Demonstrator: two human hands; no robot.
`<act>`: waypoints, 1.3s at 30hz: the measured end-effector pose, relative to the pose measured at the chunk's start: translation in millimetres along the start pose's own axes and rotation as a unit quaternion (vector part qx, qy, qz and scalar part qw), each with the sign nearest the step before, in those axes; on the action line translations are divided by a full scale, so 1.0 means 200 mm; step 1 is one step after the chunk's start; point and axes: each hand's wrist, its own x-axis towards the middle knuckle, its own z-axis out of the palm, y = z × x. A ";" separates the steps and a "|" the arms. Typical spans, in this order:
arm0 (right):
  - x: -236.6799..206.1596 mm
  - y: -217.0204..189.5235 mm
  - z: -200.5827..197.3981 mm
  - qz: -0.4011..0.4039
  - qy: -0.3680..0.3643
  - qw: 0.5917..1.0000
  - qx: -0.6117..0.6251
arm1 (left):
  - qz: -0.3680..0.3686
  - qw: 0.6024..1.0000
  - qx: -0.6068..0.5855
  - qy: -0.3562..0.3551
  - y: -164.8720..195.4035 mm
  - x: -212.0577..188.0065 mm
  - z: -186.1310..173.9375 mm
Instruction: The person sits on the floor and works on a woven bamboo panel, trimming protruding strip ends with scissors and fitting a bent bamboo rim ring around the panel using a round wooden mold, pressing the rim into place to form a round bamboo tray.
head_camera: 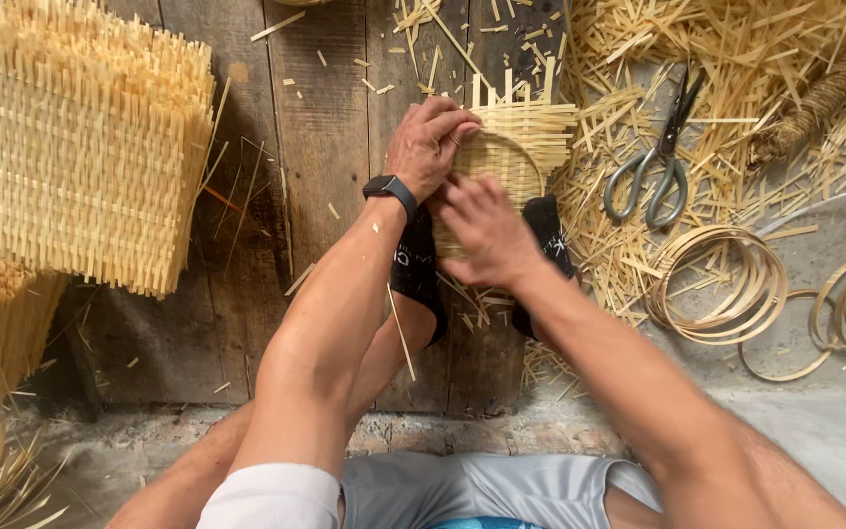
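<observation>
Bamboo weave [516, 147] was pinched by left hand [430, 147] w/ right hand [482, 230] flat on it, so brittle strips prob could've snapped.

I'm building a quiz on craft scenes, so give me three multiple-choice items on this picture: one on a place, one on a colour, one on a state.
1. Where do the scissors lie?
A. on the stack of mats
B. among the loose strips right of the hands
C. in the person's lap

2. What colour is the wristband on the left hand?
A. black
B. red
C. white

3. How are the scissors?
A. held by the right hand
B. lying untouched, blades shut
C. cutting a strip

Answers: 1 B, they rest on the strip litter right of the woven piece. 2 A, the band is plainly black. 3 B, both the left hand and the right hand are on the woven piece, away from the scissors.
</observation>
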 end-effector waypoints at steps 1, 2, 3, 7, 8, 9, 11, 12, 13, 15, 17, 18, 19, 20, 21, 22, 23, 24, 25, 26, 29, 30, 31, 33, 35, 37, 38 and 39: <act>0.02 0.08 -0.06 -0.017 0.050 0.997 0.052 | -0.010 1.000 -0.012 -0.004 0.00 0.00 0.00; 0.05 0.17 -0.12 -0.037 0.099 0.989 0.103 | -0.021 0.999 -0.025 -0.004 0.01 0.00 0.00; 0.10 0.24 -0.14 -0.021 0.135 0.986 0.092 | -0.018 1.000 -0.013 -0.002 0.01 -0.01 0.00; 0.22 0.44 -0.09 0.066 0.187 0.964 0.178 | 0.024 0.998 0.055 0.003 0.02 0.00 0.00; 0.24 0.46 -0.05 0.093 0.171 0.952 0.235 | 0.036 0.996 0.077 0.002 0.01 0.02 0.00; 0.24 0.49 -0.02 0.117 0.166 0.947 0.250 | -0.012 0.999 0.040 -0.014 0.01 0.03 0.01; 0.23 0.52 0.05 0.169 0.156 0.933 0.277 | -0.107 0.992 -0.035 -0.047 -0.01 0.06 0.03; 0.23 0.55 0.07 0.199 0.142 0.918 0.312 | -0.137 0.988 -0.058 -0.051 -0.01 0.08 0.05; 0.22 0.54 0.10 0.227 0.123 0.901 0.349 | -0.170 0.980 -0.082 -0.055 -0.02 0.08 0.06; 0.22 0.54 0.11 0.273 0.090 0.877 0.384 | -0.208 0.971 -0.108 -0.047 -0.04 0.09 0.08; 0.22 0.53 0.07 0.315 0.063 0.866 0.383 | -0.213 0.970 -0.116 -0.033 -0.04 0.08 0.08; 0.21 0.53 0.04 0.289 0.097 0.880 0.364 | -0.211 0.970 -0.113 -0.030 -0.02 0.08 0.07; 0.20 0.52 -0.03 0.262 0.132 0.892 0.343 | -0.207 0.972 -0.110 -0.026 -0.01 0.07 0.05; 0.18 0.49 -0.10 0.238 0.166 0.902 0.320 | -0.202 0.973 -0.108 -0.026 0.01 0.05 0.03; 0.13 0.51 -0.22 0.203 0.205 0.902 0.321 | -0.168 0.977 -0.116 -0.053 0.03 0.06 0.00; 0.06 0.52 -0.35 0.164 0.234 0.903 0.321 | -0.141 0.979 -0.128 -0.076 0.06 0.06 -0.04; -0.05 0.55 -0.51 0.149 0.193 0.940 0.240 | -0.116 0.979 -0.139 -0.099 0.11 0.04 -0.08; -0.16 0.59 -0.66 0.134 0.156 0.966 0.155 | -0.117 0.980 -0.116 -0.111 0.17 0.01 -0.11; -0.33 0.60 -0.81 0.269 -0.008 0.958 0.094 | -0.116 0.982 -0.089 -0.123 0.23 0.02 -0.17; -0.49 0.63 -0.92 0.231 0.017 0.972 0.034 | -0.116 0.982 -0.061 -0.134 0.29 0.01 -0.22; -0.91 0.66 -1.05 0.310 -0.075 0.945 -0.073 | 0.009 0.998 0.009 -0.057 0.50 -0.11 -0.27; -1.00 0.66 -1.00 0.371 -0.103 0.923 -0.016 | 0.056 0.995 0.043 -0.071 0.55 -0.17 -0.25; -1.05 0.66 -0.93 0.425 -0.131 0.895 0.042 | 0.100 0.988 0.079 -0.083 0.59 -0.23 -0.23; -1.07 0.67 -0.71 0.473 -0.211 0.850 0.098 | 0.202 0.960 0.183 -0.068 0.61 -0.37 -0.15; -1.04 0.70 -0.49 0.435 -0.078 0.881 0.168 | 0.263 0.919 0.287 -0.069 0.56 -0.49 -0.08; -0.99 0.73 -0.31 0.496 -0.035 0.840 0.217 | 0.247 0.907 0.320 -0.119 0.47 -0.63 -0.07; -0.97 0.76 -0.25 0.503 -0.007 0.844 0.186 | 0.232 0.909 0.319 -0.138 0.43 -0.68 -0.08; -0.95 0.78 -0.20 0.509 0.020 0.846 0.155 | 0.216 0.911 0.315 -0.158 0.39 -0.72 -0.09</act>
